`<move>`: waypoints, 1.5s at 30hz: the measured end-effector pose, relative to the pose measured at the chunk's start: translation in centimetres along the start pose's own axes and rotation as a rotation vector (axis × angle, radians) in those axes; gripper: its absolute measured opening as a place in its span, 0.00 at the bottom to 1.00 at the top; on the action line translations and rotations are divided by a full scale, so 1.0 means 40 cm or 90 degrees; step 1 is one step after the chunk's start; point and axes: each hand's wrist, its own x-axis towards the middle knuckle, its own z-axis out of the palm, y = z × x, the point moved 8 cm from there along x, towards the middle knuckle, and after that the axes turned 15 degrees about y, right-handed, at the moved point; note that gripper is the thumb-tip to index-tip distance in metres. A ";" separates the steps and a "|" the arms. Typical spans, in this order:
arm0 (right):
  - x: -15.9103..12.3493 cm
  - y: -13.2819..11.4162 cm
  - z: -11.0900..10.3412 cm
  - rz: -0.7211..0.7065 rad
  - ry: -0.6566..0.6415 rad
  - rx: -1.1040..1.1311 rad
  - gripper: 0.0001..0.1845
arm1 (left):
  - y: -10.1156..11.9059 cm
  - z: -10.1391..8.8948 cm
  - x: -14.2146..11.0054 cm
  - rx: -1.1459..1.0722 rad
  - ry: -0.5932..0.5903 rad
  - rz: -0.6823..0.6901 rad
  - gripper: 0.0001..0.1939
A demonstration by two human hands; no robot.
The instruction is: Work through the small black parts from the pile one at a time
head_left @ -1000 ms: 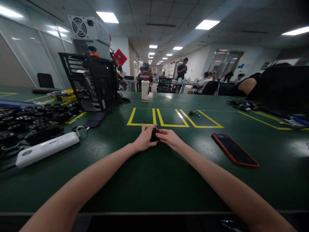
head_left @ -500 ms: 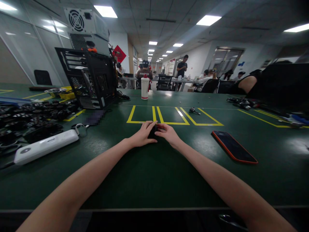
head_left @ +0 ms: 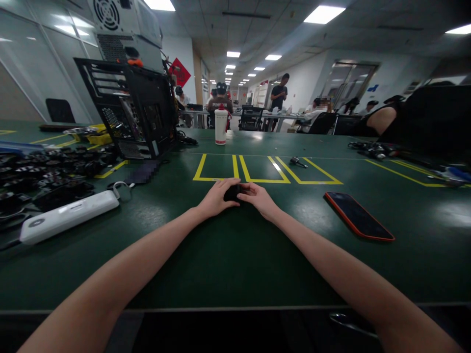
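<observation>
A small black object [head_left: 231, 193] is held between my two hands, just above or on the green table [head_left: 235, 255]; its kind is hard to make out. My left hand [head_left: 218, 198] wraps around its left side, thumb below and fingers over the top. From the right, my right hand [head_left: 258, 198] pinches its edge with thumb and fingertips. Beyond the hands, yellow tape [head_left: 241, 180] marks several open-ended boxes on the table. A small dark metallic part [head_left: 298, 162] lies at the rightmost of these boxes.
An orange-edged phone [head_left: 358, 215] lies to the right. On the left are a white power strip [head_left: 69, 215], a heap of black parts [head_left: 47, 169] and an open computer case [head_left: 147, 113]. A white cup [head_left: 221, 127] stands at the back. Several people sit or stand farther off.
The view has tilted slightly down, so the table and things on it appear higher. Both hands stay around the black object, and more of it shows between them.
</observation>
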 end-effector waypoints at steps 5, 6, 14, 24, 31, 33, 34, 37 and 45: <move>-0.005 0.005 -0.001 0.012 0.014 0.003 0.19 | -0.008 0.003 -0.002 0.013 0.016 -0.011 0.31; -0.005 0.008 -0.003 0.021 0.029 0.001 0.18 | -0.008 0.003 -0.002 0.012 0.017 -0.012 0.31; -0.003 0.025 -0.008 0.069 0.058 -0.002 0.17 | -0.001 -0.003 0.001 -0.006 0.009 -0.012 0.31; -0.023 -0.016 0.004 -0.036 0.012 -0.014 0.19 | 0.001 -0.005 0.001 -0.015 0.011 -0.021 0.31; -0.021 0.007 -0.004 0.022 0.053 -0.034 0.17 | -0.002 -0.003 0.000 -0.016 0.016 -0.027 0.31; -0.016 0.012 -0.007 0.025 0.062 -0.036 0.20 | -0.002 -0.002 0.000 -0.017 0.012 -0.027 0.31; -0.014 0.013 -0.008 0.022 0.062 -0.042 0.21 | -0.002 -0.002 0.000 -0.017 0.010 -0.028 0.31; -0.011 0.011 -0.007 0.003 0.046 -0.066 0.20 | -0.003 -0.003 -0.001 -0.015 0.010 -0.035 0.31; -0.032 -0.020 0.006 -0.019 0.027 -0.028 0.18 | 0.000 -0.005 -0.002 -0.017 0.014 -0.028 0.31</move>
